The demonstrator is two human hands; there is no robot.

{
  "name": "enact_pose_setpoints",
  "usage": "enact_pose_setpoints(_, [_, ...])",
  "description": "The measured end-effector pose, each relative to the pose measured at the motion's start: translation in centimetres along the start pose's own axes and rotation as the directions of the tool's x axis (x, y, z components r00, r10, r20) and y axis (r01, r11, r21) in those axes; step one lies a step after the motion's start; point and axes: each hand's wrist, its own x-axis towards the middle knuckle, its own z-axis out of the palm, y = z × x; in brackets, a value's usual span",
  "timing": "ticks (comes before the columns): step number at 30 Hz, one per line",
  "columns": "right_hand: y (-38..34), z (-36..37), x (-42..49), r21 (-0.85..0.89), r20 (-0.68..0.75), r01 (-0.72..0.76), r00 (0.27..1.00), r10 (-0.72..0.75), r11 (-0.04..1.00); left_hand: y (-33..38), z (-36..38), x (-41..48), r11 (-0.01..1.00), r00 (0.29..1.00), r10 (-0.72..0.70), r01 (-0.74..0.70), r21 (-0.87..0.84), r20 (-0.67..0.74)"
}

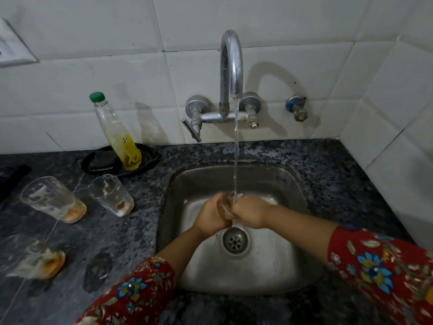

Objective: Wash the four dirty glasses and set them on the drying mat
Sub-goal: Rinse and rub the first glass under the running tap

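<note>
Sleeves [131,296], lower left and lower right: were red, floral print in blue, yellow, cream. Counter [117,231]: was black-grey speckled stone. Sink [269,266]: dull silver steel. Tap [230,66]: shiny chrome. Wall tiles [93,55]: white, thin grey grout lines. Bottle [117,132], centre left: clear, green cap [96,96], yellow liquid at bottom. Dish [98,163] beneath was black. 3 glasses [52,199] at left: clear, whitish streaks, orange-brown residue at base. Held glass [223,208] showed amber tint. Valve [293,103], right of tap, was blue.
</note>
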Motion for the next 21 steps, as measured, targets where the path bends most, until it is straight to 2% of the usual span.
enact_pose_setpoints(3, [-1.0,0.7,0.3,0.079,0.019,0.009,1.0,-0.011,0.997,-0.8,0.1,-0.2,0.999,1.0,-0.013,0.013,0.029,-0.012])
enact_pose_setpoints(6, [0.5,0.4,-1.0,0.229,-0.048,0.062,0.997,-0.052,0.971,-1.2,-0.6,0.0,0.998,0.986,-0.053,0.058,-0.023,0.161])
enact_pose_setpoints(7, [0.9,0.7,-0.9,0.22,-0.068,0.049,0.997,-0.035,0.974,-1.2,-0.5,0.1,0.997,0.979,-0.054,0.063,-0.043,0.194])
enact_pose_setpoints(9, [-0.1,0.6,-0.4,0.076,-0.023,0.026,0.999,-0.024,0.997,-0.8,0.0,0.0,0.997,0.99,-0.057,0.062,-0.041,0.131])
enact_pose_setpoints(10, [-0.6,1.1,0.0,0.086,-0.001,-0.014,1.0,0.014,0.996,-0.8,0.3,-0.1,0.999,0.997,-0.047,0.048,-0.02,0.064])
enact_pose_setpoints(12, [-1.1,1.7,0.6,0.195,0.049,-0.029,0.999,0.02,0.98,-0.8,0.3,-0.3,0.999,0.999,-0.033,0.034,-0.037,0.028])
enact_pose_setpoints(14, [-0.6,0.8,0.0,0.213,0.058,-0.021,0.998,0.009,0.977,-0.7,-0.3,-0.2,0.997,0.987,-0.048,0.057,-0.05,0.156])
enact_pose_setpoints(16, [0.8,0.5,-0.7,0.323,-0.02,-0.016,1.0,0.024,0.946,-0.8,-1.0,0.2,0.997,0.955,-0.074,0.082,-0.014,0.288])
enact_pose_setpoints(17, [0.9,0.8,-1.0,0.432,-0.076,-0.013,0.996,0.051,0.902,-0.9,-1.2,0.3,0.994,0.95,-0.098,0.108,-0.018,0.296])
enact_pose_setpoints(19, [0.1,1.6,-0.9,0.42,-0.14,-0.028,0.986,0.095,0.907,-0.6,-1.3,0.1,0.99,0.957,-0.14,0.143,0.005,0.253])
enact_pose_setpoints(20, [-0.6,2.3,-0.5,0.447,-0.103,-0.065,0.987,0.124,0.892,-0.3,-1.5,-0.1,0.988,0.964,-0.148,0.135,0.071,0.221])
enact_pose_setpoints(21, [-1.5,3.0,-0.3,0.578,-0.069,-0.089,0.985,0.157,0.812,-0.1,-1.6,-0.3,0.979,0.971,-0.133,0.097,0.181,0.201])
